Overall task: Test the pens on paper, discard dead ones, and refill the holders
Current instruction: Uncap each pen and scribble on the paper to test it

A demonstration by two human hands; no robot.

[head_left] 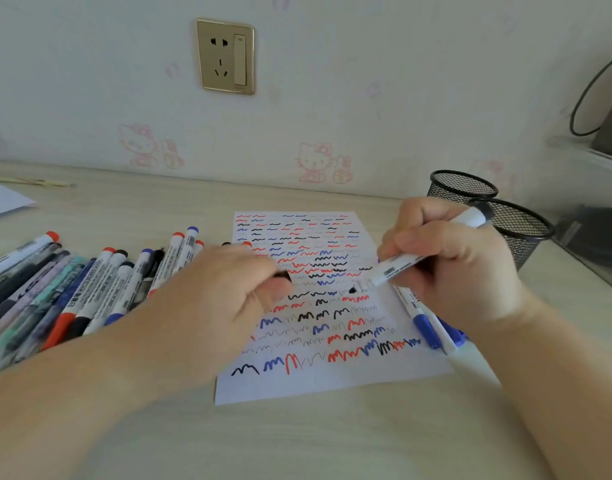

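Between the two hands, a white marker (418, 252) slants down to the left, its black tip meeting the paper (332, 382) among the scribbles. Right hand (450, 265): fingers curled round the marker's barrel in a writing grip, the marker's far end rising past the knuckles toward the holders. Left hand (224, 289): fingers curled, resting on the left edge of the paper; a small dark object, apparently a black cap (283, 277), shows at its fingertips, though blur prevents certainty. Rows of red, blue and black squiggles cover the paper, which lies flat on the tabletop (297, 445). Under the right hand and wrist, blue-capped markers (425, 327) lie on the paper's right edge. To the left of the left hand, a row of pens and markers (89, 282) lies side by side on the tabletop, capped in red, black and blue. Beyond the right hand stand two black mesh holders (515, 233), one just behind the other, near the wall (332, 98). On the wall, above and beyond the paper, sits a gold-framed socket (224, 57).
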